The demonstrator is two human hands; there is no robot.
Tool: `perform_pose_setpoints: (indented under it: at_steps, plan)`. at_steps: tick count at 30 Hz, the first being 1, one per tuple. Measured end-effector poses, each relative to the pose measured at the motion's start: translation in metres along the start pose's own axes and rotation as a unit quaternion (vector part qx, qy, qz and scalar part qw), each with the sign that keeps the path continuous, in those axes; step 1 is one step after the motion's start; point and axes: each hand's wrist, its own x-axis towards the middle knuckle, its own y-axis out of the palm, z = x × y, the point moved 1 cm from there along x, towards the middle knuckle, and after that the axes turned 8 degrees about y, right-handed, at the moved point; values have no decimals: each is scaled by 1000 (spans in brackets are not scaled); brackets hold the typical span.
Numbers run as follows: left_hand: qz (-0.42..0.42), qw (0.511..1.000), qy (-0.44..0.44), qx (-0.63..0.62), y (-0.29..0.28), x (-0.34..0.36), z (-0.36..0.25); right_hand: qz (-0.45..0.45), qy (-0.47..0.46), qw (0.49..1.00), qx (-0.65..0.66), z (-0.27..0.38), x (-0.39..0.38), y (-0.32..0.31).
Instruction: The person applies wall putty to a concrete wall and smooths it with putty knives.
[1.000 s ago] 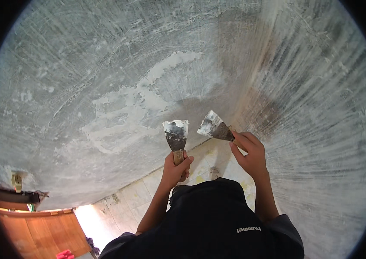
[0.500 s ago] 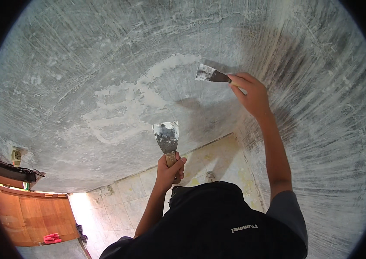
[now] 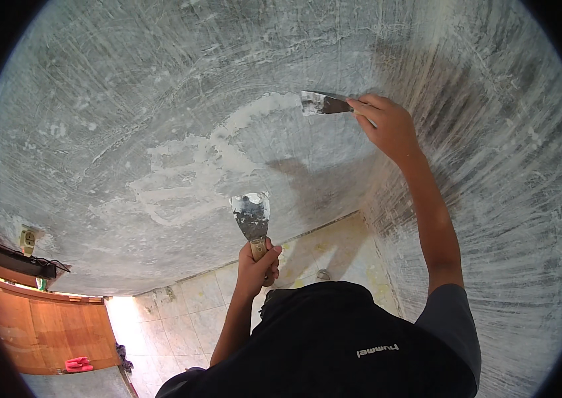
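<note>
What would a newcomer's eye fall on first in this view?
Probably the pale, irregular smear across the middle of the mottled grey wall, with a flat metal scraper in the right hand by its upper right end. Next, the broad, white-smeared metal scraper upright in the left hand, below centre. Then the bright pink item on the orange-brown wooden panel, lower left.

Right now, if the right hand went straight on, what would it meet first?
Probably the pale patch on the grey wall, with the scraper in the right hand leading; depth there is unclear.
</note>
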Motion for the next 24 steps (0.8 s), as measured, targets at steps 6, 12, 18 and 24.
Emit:
perform_pose_setpoints:
  at_steps: [6,12,18,24]
  plan:
    - [-5,1000,-5,-8,-4,6,2,30,35,999,28,2,-3,-11]
    - [8,1000,-5,5,-6,12,-2,43,-33,997,-52,-6,10,-5]
    - [2,1000,-11,3,-10,16,3,18,-56,998,-13,1,3,-5]
    - [8,1000,-15,0,-7,19,3,55,-6,998,-15,-6,7,-6]
